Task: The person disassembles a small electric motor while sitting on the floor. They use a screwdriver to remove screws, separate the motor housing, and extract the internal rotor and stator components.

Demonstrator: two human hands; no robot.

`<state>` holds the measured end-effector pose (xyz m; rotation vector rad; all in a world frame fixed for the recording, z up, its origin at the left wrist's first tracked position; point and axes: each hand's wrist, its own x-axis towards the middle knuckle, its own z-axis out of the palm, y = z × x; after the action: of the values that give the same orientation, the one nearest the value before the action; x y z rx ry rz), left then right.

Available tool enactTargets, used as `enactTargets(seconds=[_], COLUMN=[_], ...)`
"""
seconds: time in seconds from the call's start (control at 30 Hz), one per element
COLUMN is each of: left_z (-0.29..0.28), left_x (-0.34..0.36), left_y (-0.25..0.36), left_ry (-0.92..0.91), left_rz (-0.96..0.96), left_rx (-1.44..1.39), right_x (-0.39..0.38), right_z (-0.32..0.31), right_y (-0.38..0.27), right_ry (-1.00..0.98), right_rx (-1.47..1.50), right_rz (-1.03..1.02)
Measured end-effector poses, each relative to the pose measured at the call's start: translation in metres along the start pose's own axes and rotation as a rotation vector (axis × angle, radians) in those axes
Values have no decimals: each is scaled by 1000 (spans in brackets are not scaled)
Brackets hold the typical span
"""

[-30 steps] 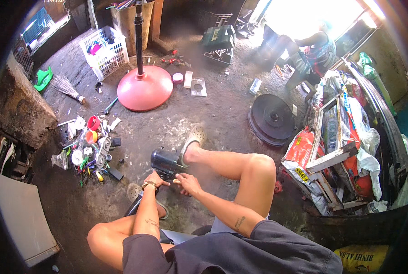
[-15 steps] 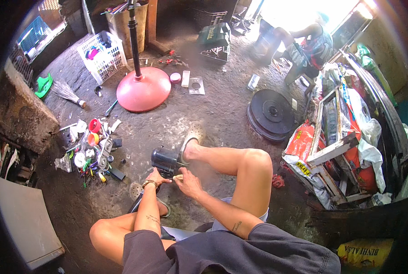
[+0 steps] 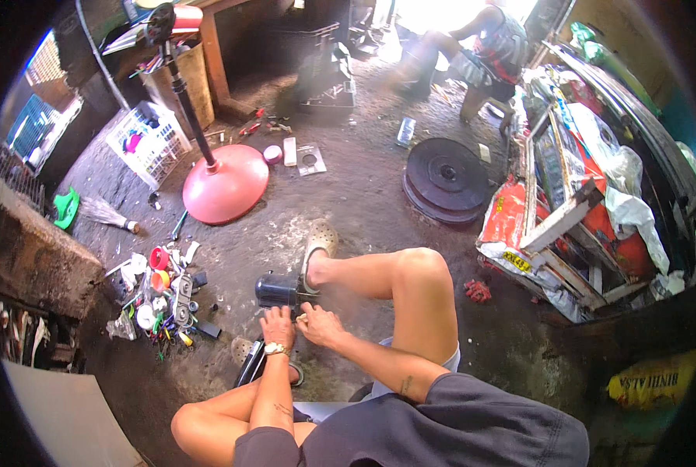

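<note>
A black rounded cylinder, like a fan's motor housing [image 3: 276, 290], lies on its side on the floor between my feet, close to the clog [image 3: 317, 241] on my right foot. My left hand [image 3: 278, 328] is at its near edge, back upward and fingers stretched out; I cannot tell how firmly they touch. Just right of it, my right hand [image 3: 321, 325] is closed with a small pale piece [image 3: 302, 318] at its fingertips, too small to name. A black tube [image 3: 250, 363] slants beside my left wrist. The join between housing and tube is hidden by my left hand.
Loose small parts [image 3: 165, 296] are heaped on the left. A pink round stand base [image 3: 226, 184] with a black pole stands ahead. Black stacked discs [image 3: 446, 179] lie ahead right. Frames and sacks [image 3: 550, 226] crowd the right side; another person [image 3: 497, 50] sits at the back.
My left hand has turned from a grasp with its thumb toward my right hand to fingers stretched forward at the housing. The view has shifted; my right hand stays closed beside it.
</note>
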<state>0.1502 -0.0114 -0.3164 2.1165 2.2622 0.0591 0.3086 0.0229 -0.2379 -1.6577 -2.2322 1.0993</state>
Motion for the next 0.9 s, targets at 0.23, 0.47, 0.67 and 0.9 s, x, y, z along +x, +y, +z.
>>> enactTargets(seconds=[0.23, 0.47, 0.67, 0.9], left_z=[54, 108, 115, 98], left_x=[-18, -20, -7, -2], left_y=[44, 50, 78, 85], left_ry=[99, -124, 348, 465], left_rz=[-1174, -181, -1089, -1114], left_rx=[-1736, -3164, -2970, -3181], right_x=[-7, 5, -2, -6], right_z=[3, 10, -14, -17], right_y=[0, 24, 2, -9], right_ry=[-42, -78, -219, -126], right_rx=[-84, -236, -244, -129], right_rz=[-133, -138, -78, 16])
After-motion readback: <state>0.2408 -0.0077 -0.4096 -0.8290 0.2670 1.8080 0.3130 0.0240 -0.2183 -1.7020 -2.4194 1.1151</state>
